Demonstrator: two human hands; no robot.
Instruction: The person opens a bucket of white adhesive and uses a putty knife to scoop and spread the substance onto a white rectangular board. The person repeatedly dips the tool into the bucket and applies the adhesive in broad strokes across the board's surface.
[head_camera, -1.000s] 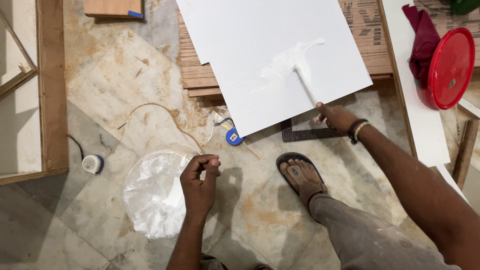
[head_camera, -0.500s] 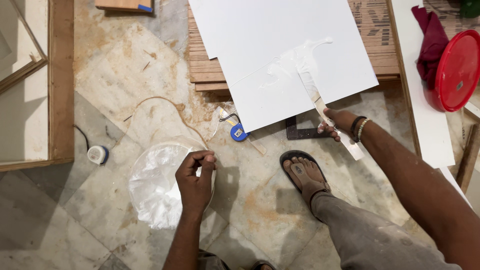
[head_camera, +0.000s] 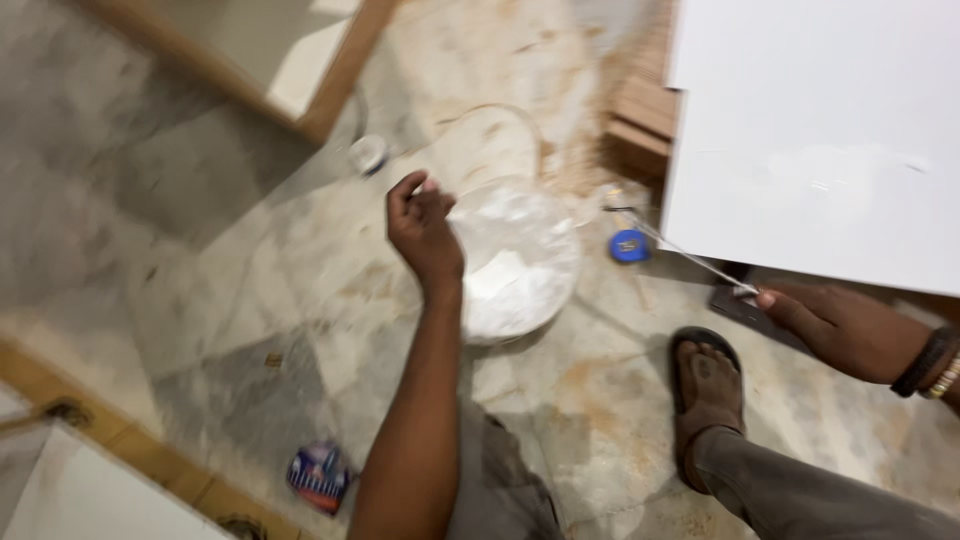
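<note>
- Far to the left of the plastic bag (head_camera: 515, 265), which we take as our landmark, we see a wooden frame (head_camera: 330, 95) lying on the marble floor (head_camera: 220, 270).
- Up and left of the bag, just past the frame's corner, sits a small roll of tape (head_camera: 368, 153).
- Down and left of the bag, near our knee, lies a small blue and red packet (head_camera: 318, 475).
- Our left hand (head_camera: 425, 232) hovers at the bag's left edge, fingers curled in narrow; we cannot tell whether it grips the plastic.
- The bag itself is clear, holds white paste, and rests on the floor.
- Just right of the bag lies a blue tape measure (head_camera: 629, 246).
- Right and below the bag, our sandalled foot (head_camera: 706, 390) is planted on the floor.
- Further right, our right hand (head_camera: 845, 330) pinches a thin flat strip (head_camera: 690, 257) that slants back toward the bag.
- Up and right of the bag, a white board (head_camera: 820, 130) rests on wooden blocks (head_camera: 640, 125).
</note>
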